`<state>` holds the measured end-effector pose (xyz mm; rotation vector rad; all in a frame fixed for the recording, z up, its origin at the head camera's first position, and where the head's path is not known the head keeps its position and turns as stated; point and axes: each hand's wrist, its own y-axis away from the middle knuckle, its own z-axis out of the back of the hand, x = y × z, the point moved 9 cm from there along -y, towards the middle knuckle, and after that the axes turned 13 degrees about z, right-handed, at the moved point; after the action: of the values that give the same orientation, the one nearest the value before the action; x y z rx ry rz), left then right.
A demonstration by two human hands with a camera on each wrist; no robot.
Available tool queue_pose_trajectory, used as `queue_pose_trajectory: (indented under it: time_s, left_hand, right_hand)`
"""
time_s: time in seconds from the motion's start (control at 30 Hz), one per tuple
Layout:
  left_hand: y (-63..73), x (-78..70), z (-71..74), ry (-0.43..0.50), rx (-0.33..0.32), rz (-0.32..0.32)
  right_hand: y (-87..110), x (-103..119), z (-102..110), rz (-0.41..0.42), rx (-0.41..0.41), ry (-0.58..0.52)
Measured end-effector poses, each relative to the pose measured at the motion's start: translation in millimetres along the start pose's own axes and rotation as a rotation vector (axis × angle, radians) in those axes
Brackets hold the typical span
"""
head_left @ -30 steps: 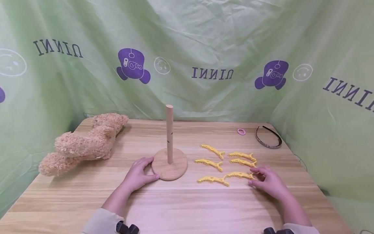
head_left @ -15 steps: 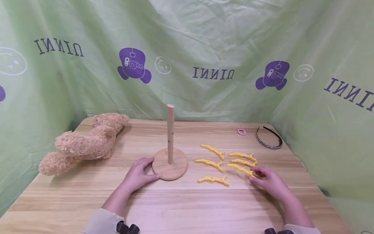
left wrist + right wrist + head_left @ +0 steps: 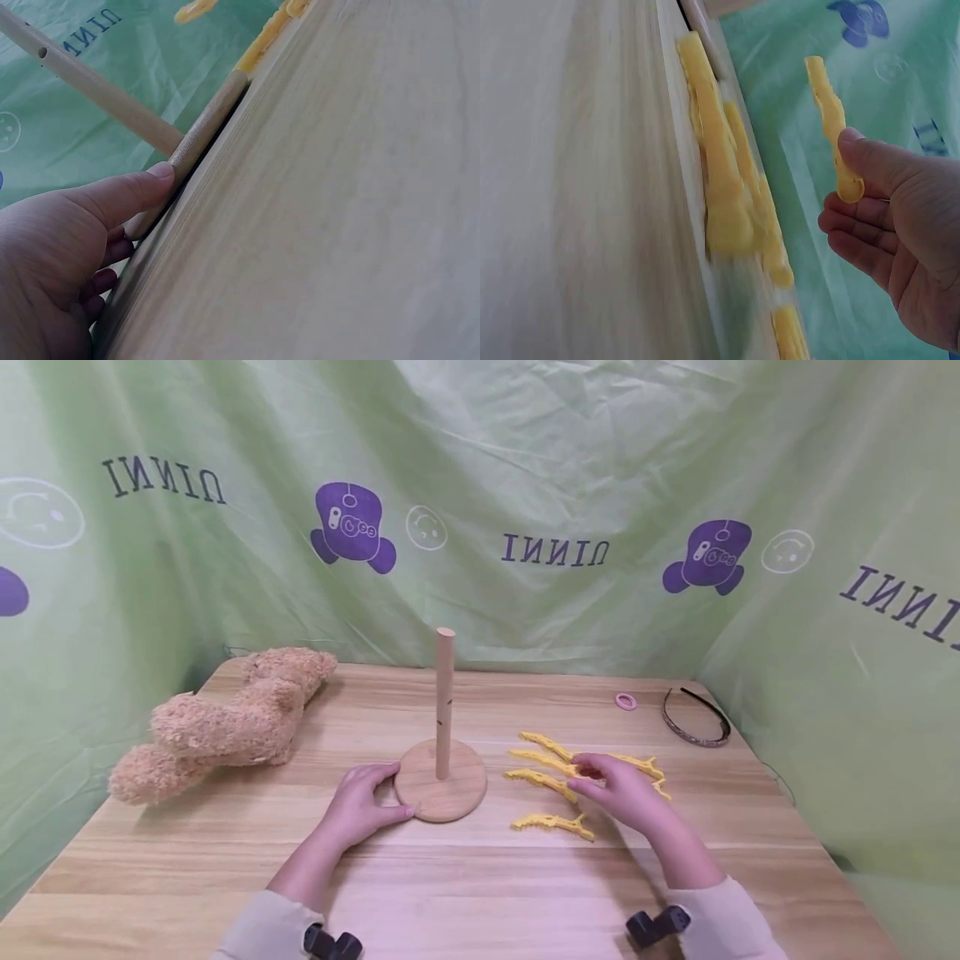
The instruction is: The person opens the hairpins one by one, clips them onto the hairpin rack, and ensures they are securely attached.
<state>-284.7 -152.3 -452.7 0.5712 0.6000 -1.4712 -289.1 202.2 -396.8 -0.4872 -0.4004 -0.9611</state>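
My right hand (image 3: 622,787) had a yellow clip (image 3: 542,759) pinched near one end, thumb against fingers with only the clip's thickness between them, and the clip's other end pointed towards the wooden post (image 3: 445,706). I held it in the air above the tabletop (image 3: 480,893); from the right wrist it showed well apart from the blurred clips below. My left hand (image 3: 358,808) had hold of the round base (image 3: 467,789) by its edge — thumb on the near side, fingers curled round the left — while the post rose upright from it. Right of the base lay more yellow pieces: a far clip (image 3: 546,744), a middle clip (image 3: 538,779) with its tail end by my right fingers, and a near clip (image 3: 551,822) lying apart. Past my right hand, a partly hidden clip (image 3: 641,765) showed, with another yellow tip (image 3: 662,790) just beside it. Farther back were a pink ring (image 3: 626,708) and, at the right edge, a dark headband (image 3: 697,742). A fluffy plush (image 3: 225,724) lay far left, and green cloth (image 3: 465,602) hung behind everything.
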Motion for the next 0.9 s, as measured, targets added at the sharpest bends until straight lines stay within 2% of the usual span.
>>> queue_pose_trajectory:
  time_s: [0.13, 0.27, 0.53, 0.7, 0.9]
  left_hand:
    - [0.3, 0.4, -0.7, 0.007, 0.004, 0.007]
    - [0.1, 0.8, -0.9, 0.002, 0.005, 0.011]
    - [-1.5, 0.9, -0.8, -0.003, -0.003, 0.005]
    - [-2.2, 0.8, -0.7, -0.001, -0.008, 0.003]
    - [-1.8, 0.7, -0.7, 0.002, -0.006, 0.005]
  right_hand:
    - [-24.6, 20.0, -15.1, 0.065, 0.069, 0.060]
    - [-46.3, 38.2, -28.8, 0.132, 0.104, 0.122]
    - [-82.2, 55.6, -58.0, 0.153, 0.124, 0.142]
    - [-95.7, 66.0, -74.8, 0.200, 0.154, 0.155]
    - [-100.7, 78.0, -83.1, 0.238, 0.165, 0.131]
